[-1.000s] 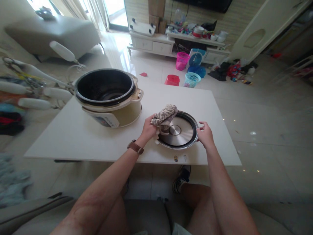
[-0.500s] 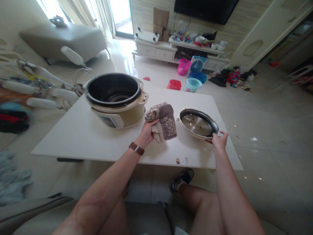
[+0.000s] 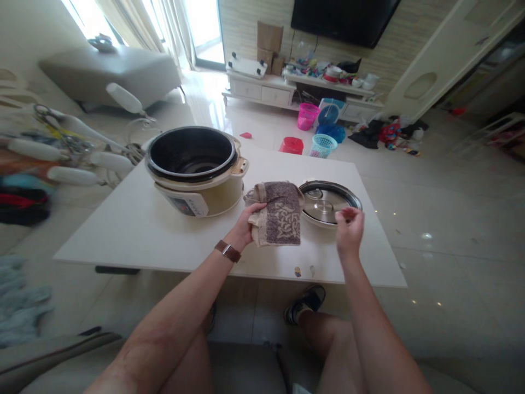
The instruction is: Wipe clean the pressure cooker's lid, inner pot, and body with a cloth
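My left hand (image 3: 245, 224) is closed on a folded brown and beige patterned cloth (image 3: 283, 216), holding it up over the table. My right hand (image 3: 350, 232) is raised at the front right of the round lid (image 3: 323, 208), its fingers loosely curled and apart with nothing in them. The lid lies upside down, its shiny metal inside facing up and a dark rim around it. To the left of the cloth stands an electric pressure cooker (image 3: 221, 194) with its top off. The dark inner pot (image 3: 192, 150) shows inside it.
The cooker and lid stand on a white table (image 3: 123, 235). Two small items, one a yellow-blue figure (image 3: 297, 271), lie near its front edge. Baskets, including a pink one (image 3: 307, 116), and a red stool (image 3: 291, 145) are on the floor beyond. A white multi-armed fixture (image 3: 77, 126) is at left.
My right hand has let go of the lid's edge and moved left and up. The lid now lies flatter on the table. The cloth has shifted slightly right and down, hanging more unfolded.
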`<state>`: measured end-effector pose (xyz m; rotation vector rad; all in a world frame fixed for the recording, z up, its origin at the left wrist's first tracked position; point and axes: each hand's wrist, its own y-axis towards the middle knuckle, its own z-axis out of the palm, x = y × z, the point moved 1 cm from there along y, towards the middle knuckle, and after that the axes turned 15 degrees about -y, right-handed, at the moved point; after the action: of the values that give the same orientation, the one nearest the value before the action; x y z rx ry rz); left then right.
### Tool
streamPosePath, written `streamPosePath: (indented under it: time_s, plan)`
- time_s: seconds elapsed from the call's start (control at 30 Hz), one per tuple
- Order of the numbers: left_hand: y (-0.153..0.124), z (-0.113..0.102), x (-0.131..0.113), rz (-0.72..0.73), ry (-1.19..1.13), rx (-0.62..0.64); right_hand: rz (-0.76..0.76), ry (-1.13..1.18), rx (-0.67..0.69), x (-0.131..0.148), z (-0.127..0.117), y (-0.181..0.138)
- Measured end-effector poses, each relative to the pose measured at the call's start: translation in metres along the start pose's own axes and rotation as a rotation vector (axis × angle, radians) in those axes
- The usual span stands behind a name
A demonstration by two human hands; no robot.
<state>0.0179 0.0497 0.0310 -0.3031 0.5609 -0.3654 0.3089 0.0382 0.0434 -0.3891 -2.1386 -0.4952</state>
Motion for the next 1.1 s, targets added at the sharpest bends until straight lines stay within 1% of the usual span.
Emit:
streamPosePath:
  time_s: [0.03, 0.07, 0.1, 0.13, 0.17, 0.23, 0.3, 0.33, 0.37, 0.4, 0.47, 0.5, 0.53, 0.57, 0.6, 0.63, 0.67, 0.7, 0.73, 0.77, 0.83, 0.9, 1.1]
  plan:
    - [-0.002, 0.001, 0.001, -0.024, 0.016, 0.011, 0.057, 0.146, 0.183, 0.013, 0.009, -0.018]
    - [-0.004, 0.001, 0.002, -0.045, 0.037, 0.02, 0.139, 0.3, 0.408, 0.026, 0.019, -0.036]
    - [-0.006, 0.003, 0.004, -0.059, 0.061, 0.024, 0.226, 0.432, 0.578, 0.036, 0.028, -0.052]
    - [-0.01, 0.004, 0.006, -0.064, 0.085, 0.026, 0.295, 0.534, 0.707, 0.045, 0.035, -0.066]
    - [-0.013, 0.004, 0.007, -0.057, 0.108, 0.029, 0.354, 0.6, 0.767, 0.051, 0.04, -0.076]
    - [-0.023, 0.004, 0.008, 0.025, 0.177, 0.044, 0.441, 0.668, 0.833, 0.057, 0.046, -0.087]
    - [-0.034, 0.003, 0.003, 0.177, 0.345, 0.067, 0.482, 0.695, 0.853, 0.056, 0.05, -0.089]
    - [-0.039, 0.001, -0.002, 0.275, 0.472, 0.064, 0.488, 0.704, 0.85, 0.054, 0.051, -0.089]
    - [-0.045, 0.0, -0.01, 0.377, 0.616, 0.034, 0.49, 0.711, 0.835, 0.052, 0.053, -0.087]
    - [-0.05, -0.001, -0.021, 0.49, 0.752, -0.022, 0.491, 0.715, 0.808, 0.049, 0.054, -0.086]
    - [-0.058, -0.002, -0.049, 0.78, 0.926, -0.252, 0.493, 0.717, 0.741, 0.042, 0.055, -0.083]
    - [-0.062, -0.001, -0.066, 0.894, 1.003, -0.363, 0.494, 0.719, 0.711, 0.039, 0.055, -0.083]
    - [-0.064, 0.001, -0.084, 1.005, 1.104, -0.447, 0.499, 0.724, 0.687, 0.035, 0.055, -0.082]
    - [-0.066, 0.002, -0.102, 1.093, 1.238, -0.499, 0.507, 0.73, 0.663, 0.032, 0.055, -0.081]
    - [-0.067, 0.004, -0.121, 1.129, 1.373, -0.532, 0.517, 0.739, 0.638, 0.029, 0.054, -0.081]
    - [-0.066, 0.004, -0.138, 1.101, 1.497, -0.554, 0.531, 0.748, 0.612, 0.026, 0.053, -0.08]
    - [-0.065, 0.003, -0.154, 1.005, 1.599, -0.558, 0.546, 0.759, 0.588, 0.023, 0.052, -0.08]
    - [-0.064, 0.001, -0.168, 0.867, 1.668, -0.553, 0.56, 0.769, 0.569, 0.02, 0.051, -0.079]
    - [-0.063, -0.002, -0.18, 0.725, 1.719, -0.519, 0.569, 0.779, 0.554, 0.017, 0.051, -0.079]
    - [-0.062, -0.005, -0.189, 0.631, 1.765, -0.488, 0.572, 0.789, 0.543, 0.014, 0.05, -0.078]
    - [-0.06, -0.01, -0.2, 0.546, 1.899, -0.43, 0.567, 0.807, 0.531, 0.01, 0.051, -0.077]
    - [-0.057, -0.012, -0.203, 0.539, 2.013, -0.407, 0.561, 0.828, 0.519, 0.006, 0.052, -0.075]
    - [-0.054, -0.005, -0.191, 0.686, 2.143, -0.469, 0.589, 0.849, 0.505, 0.002, 0.057, -0.071]
